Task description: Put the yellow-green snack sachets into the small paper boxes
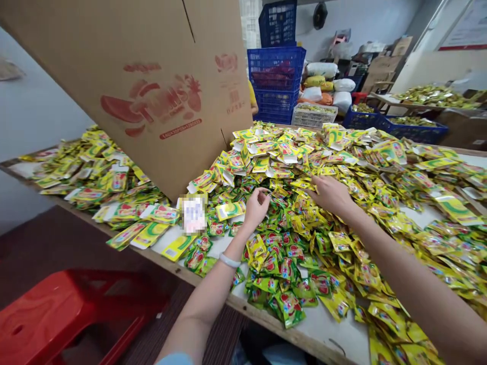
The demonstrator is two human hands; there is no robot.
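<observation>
My left hand (257, 207), with a pale bangle on its wrist, is over the middle of the table. Its fingers are curled to a pinch, and whatever is in them is too small to make out. To its right, my right hand (330, 194) reaches over the heap with finger and thumb apart, and no packet shows in it. Green sachets (291, 306) with red fruit pictures lie below and between the hands. Yellow sachets (367, 274) spread under my right forearm. Beyond the hands is a pile of small yellow-green cartons (262, 147), some with open white flaps.
A large cardboard box (171, 101) stands tilted at the left on the table, with more small cartons (91, 157) around it. A red plastic stool (49, 309) is at lower left. Blue crates (276, 71), stacked sacks (321, 83) and another loaded table (437, 99) are behind.
</observation>
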